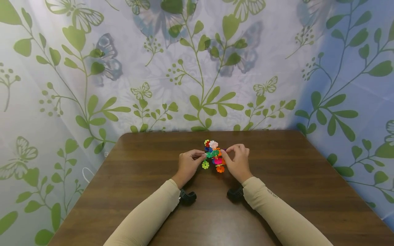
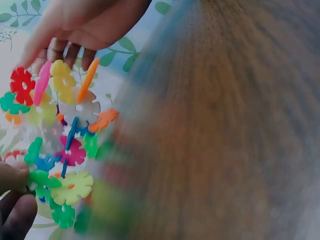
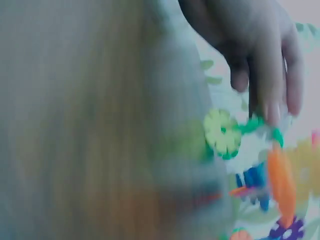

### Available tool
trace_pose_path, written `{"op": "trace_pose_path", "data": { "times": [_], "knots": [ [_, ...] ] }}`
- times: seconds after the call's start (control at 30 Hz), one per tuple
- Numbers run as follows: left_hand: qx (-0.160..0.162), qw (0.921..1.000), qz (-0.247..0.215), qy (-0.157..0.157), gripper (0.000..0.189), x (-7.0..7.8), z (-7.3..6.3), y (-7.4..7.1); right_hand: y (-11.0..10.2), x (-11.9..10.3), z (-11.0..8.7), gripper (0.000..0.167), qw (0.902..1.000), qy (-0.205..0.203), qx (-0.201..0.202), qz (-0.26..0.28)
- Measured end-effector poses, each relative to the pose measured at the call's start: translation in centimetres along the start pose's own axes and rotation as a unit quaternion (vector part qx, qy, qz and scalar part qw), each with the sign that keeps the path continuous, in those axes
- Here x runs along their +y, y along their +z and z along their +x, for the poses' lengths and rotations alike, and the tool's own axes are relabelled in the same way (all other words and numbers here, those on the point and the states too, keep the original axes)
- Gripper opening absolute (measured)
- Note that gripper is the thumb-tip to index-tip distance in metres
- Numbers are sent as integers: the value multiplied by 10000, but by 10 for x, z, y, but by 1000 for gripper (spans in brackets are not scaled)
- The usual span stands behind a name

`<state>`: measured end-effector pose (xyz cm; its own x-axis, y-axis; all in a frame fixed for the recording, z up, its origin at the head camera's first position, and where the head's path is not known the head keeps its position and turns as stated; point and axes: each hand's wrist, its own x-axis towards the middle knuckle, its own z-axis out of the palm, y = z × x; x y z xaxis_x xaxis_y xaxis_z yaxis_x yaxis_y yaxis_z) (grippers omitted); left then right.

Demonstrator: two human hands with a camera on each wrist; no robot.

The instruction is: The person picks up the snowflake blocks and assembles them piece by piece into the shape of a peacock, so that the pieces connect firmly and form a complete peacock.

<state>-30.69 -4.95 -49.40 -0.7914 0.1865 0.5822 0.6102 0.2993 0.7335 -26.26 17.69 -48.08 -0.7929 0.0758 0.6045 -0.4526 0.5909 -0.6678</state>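
Note:
A cluster of interlocking flower-shaped plastic discs (image 1: pixel 218 160) in many colours is held between my two hands above the brown table. At its left side, my left hand (image 1: pixel 188 166) pinches a green disc (image 2: pixel 45 184) between thumb and fingers; a lime disc (image 2: pixel 72 188) hangs just beside it. My right hand (image 1: pixel 239 163) grips the opposite side of the cluster; in the left wrist view its thumb reaches a red disc (image 2: pixel 23 86). In the right wrist view my left hand (image 3: pixel 262 55) is seen across the cluster, near an orange disc (image 3: pixel 281 185).
The brown wooden table (image 1: pixel 147 150) stretches below both forearms. A curtain with green leaves and butterflies (image 1: pixel 197 68) hangs behind it. Black devices (image 1: pixel 187 197) are strapped at the wrists. A white cable (image 1: pixel 88 173) loops beside the table's left edge.

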Motion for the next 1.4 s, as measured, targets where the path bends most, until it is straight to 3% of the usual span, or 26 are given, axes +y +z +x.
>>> {"op": "trace_pose_path", "data": {
  "times": [0.2, 0.47, 0.6, 0.73, 0.83, 0.93, 1.1, 1.2, 1.4],
  "knots": [
    [-60, 9997, 204, 118, 12, -1, 1, 0, 11, -13, -7, 45, 9977, -484, -462, -58],
    [-364, 9984, -297, 307, 28, 0, 0, -2, 5, -8, -6, 38, 9990, 82, -418, 97],
    [-21, 9988, -471, 140, 34, 1, 3, -5, 0, -3, -2, 35, 9970, 403, -504, 429],
    [470, 9985, -241, -114, 32, -3, 6, -10, -5, 3, 2, 34, 9931, 629, -687, 710],
    [537, 9983, -92, -206, 36, -10, 8, -13, -9, 9, 3, 36, 9889, 734, -919, 903],
    [301, 9987, -67, -403, 48, -15, 9, -17, -12, 15, 4, 39, 9842, 796, -1152, 1087],
    [-612, 9949, 75, -792, 60, -20, 10, -22, -16, 20, 5, 44, 9784, 676, -1502, 1251],
    [-1074, 9910, -28, -805, 58, -21, 11, -24, -18, 20, 6, 48, 9792, 577, -1609, 1093],
    [-1265, 9877, -520, -761, 48, -21, 11, -24, -18, 20, 6, 43, 9883, 444, -1404, 385]
  ]
}}
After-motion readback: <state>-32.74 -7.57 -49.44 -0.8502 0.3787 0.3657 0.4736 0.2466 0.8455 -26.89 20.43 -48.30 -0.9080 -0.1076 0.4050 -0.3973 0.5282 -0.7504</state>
